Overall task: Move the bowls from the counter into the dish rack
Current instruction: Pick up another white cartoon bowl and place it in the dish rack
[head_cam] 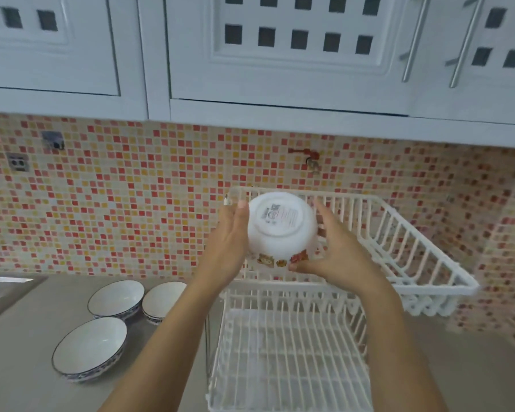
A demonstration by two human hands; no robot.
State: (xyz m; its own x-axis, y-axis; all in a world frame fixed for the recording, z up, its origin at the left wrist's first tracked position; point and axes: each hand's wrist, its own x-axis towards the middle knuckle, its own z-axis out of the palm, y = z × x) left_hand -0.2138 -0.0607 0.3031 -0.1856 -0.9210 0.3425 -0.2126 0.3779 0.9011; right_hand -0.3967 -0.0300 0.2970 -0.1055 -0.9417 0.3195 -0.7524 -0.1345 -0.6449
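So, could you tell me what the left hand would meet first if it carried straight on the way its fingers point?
Probably the rim wire of the dish rack's upper tier, just beyond the left hand, which cups the white bowl; depth is uncertain.

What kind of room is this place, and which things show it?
Most likely a home kitchen: a white wire dish rack stands on a grey counter below wall cupboards, with a mosaic tile wall behind.

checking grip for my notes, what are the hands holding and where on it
A white bowl, turned base toward the camera, is held between both hands: the left hand against its left side wall, the right hand on its right side and lower rim.
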